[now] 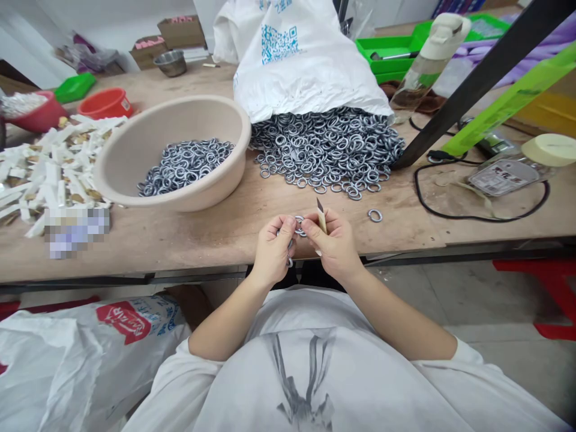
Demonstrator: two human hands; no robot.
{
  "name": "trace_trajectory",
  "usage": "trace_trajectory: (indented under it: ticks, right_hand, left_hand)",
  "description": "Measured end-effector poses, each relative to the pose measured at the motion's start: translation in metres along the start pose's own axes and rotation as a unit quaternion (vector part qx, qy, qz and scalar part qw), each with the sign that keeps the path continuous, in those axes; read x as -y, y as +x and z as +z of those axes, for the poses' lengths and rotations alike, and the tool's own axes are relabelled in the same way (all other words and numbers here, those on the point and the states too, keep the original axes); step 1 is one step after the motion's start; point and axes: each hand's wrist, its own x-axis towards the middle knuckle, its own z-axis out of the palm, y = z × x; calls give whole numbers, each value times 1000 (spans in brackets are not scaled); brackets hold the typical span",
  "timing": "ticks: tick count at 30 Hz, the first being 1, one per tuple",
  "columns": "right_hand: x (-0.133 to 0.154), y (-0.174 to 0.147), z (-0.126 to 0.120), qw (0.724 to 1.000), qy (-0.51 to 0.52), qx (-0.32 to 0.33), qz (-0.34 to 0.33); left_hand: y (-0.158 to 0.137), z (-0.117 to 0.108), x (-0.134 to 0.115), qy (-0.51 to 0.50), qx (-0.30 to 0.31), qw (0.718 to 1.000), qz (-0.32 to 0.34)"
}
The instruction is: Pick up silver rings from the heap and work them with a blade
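Grey rings (300, 227) by the table (216, 237) | fingers of our left hand (274, 249) and right hand (336, 246) clamp them | we tuck a knife (321, 217), blade up, in the right, seemingly leaving its thumb free to pinch | bowl (211, 195) and heap (324, 147) near, likely for reach

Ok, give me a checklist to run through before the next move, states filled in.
1. Left hand gripping rings: ok, thumb and fingers closed on them.
2. Small knife secured: ok, in the right hand, tip pointing away from the body.
3. Number of rings in the left hand known: cannot tell, fingers cover some.
4. Basin standing on the table: ok, with rings inside.
5. All table rings gathered in the pile: not ok, a single ring lies apart, to the right.
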Motion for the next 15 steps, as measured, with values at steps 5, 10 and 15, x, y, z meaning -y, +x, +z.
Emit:
trace_trajectory:
  ticks: [5,10,15]
  right_hand:
    - [-3,-1,-1,998,-31,61,-5]
    - [-5,0,-4,993,-82,56,-57]
    - [-4,-2,-8,986,-122,44,-101]
  left_hand:
    - [0,-1,0,-3,38,998,-57]
    - [-3,-4,-3,-14,74,991,-109]
    - [-4,-5,-7,-30,99,983,-152]
